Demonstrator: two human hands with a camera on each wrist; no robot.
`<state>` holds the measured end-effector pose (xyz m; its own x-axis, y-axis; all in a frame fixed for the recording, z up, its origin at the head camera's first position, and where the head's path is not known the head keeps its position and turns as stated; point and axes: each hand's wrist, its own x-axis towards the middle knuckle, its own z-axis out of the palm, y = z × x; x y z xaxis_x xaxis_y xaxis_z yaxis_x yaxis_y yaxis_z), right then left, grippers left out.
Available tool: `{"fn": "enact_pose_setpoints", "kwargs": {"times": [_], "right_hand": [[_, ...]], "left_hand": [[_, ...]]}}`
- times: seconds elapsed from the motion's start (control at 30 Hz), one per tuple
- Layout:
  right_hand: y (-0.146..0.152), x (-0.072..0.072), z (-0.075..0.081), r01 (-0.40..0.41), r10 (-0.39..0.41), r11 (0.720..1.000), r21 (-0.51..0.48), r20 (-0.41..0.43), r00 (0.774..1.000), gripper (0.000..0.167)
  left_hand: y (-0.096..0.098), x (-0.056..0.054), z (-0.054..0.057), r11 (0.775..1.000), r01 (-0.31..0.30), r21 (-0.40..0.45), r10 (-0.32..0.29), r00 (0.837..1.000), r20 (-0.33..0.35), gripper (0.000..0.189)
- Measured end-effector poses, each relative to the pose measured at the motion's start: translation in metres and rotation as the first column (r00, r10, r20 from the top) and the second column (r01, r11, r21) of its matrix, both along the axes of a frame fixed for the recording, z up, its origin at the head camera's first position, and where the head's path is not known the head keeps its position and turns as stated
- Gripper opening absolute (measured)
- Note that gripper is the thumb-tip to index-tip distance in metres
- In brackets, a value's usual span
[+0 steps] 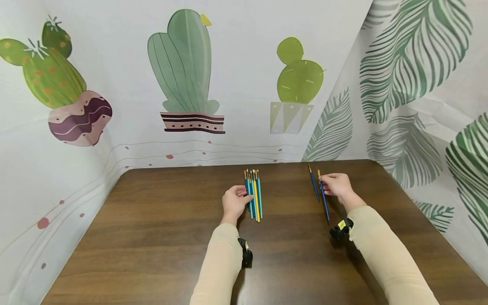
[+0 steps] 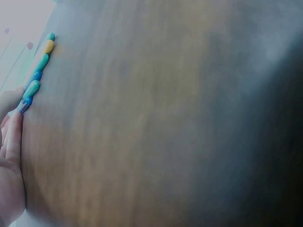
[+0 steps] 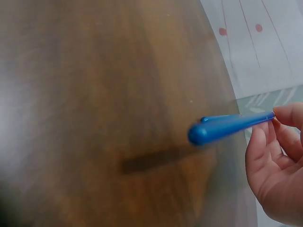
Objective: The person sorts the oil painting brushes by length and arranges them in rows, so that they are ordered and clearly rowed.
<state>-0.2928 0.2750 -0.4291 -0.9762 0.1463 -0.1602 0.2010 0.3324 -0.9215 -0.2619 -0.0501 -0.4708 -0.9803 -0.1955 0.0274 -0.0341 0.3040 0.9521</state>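
Several slim paintbrushes with blue, teal and yellow handles lie side by side at the back middle of the table, bristles toward the wall. My left hand is at the left side of this row, its thumb reaching over the nearest handles and its fingers extended along the edge. The yellow paintbrush lies among the teal ones. Farther right, my right hand pinches a blue paintbrush near its bristle end. Its handle is raised off the table and casts a shadow in the right wrist view. Another blue paintbrush lies just left of it.
The brown wooden table ends at the back against a white wall hanging printed with cacti and leaves. Small black cameras are strapped at both wrists.
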Motion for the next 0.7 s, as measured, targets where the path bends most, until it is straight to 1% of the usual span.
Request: {"fn": "enact_pose_setpoints", "kwargs": {"times": [0.13,0.43,0.6,0.7], "right_hand": [[0.0,-0.013,0.0,0.033,-0.033,0.999,-0.013,0.001,0.999,0.042],[-0.001,-0.038,-0.004,0.07,-0.07,0.997,-0.024,0.022,0.997,0.042],[-0.001,-0.049,-0.008,0.081,-0.081,0.996,0.023,0.02,0.996,0.042],[-0.002,-0.055,-0.012,0.086,-0.087,0.995,0.057,0.015,0.996,0.041]], "left_hand": [[0.0,0.0,0.0,1.0,0.0,-0.001,0.0,1.0,-0.008,0.036],[0.0,0.002,0.001,1.0,0.0,-0.004,0.0,1.0,0.012,0.036],[0.001,0.003,0.003,1.0,0.003,-0.011,-0.003,1.0,0.006,0.036],[0.0,0.004,0.003,1.0,0.002,-0.01,-0.001,1.0,0.017,0.036]]}}
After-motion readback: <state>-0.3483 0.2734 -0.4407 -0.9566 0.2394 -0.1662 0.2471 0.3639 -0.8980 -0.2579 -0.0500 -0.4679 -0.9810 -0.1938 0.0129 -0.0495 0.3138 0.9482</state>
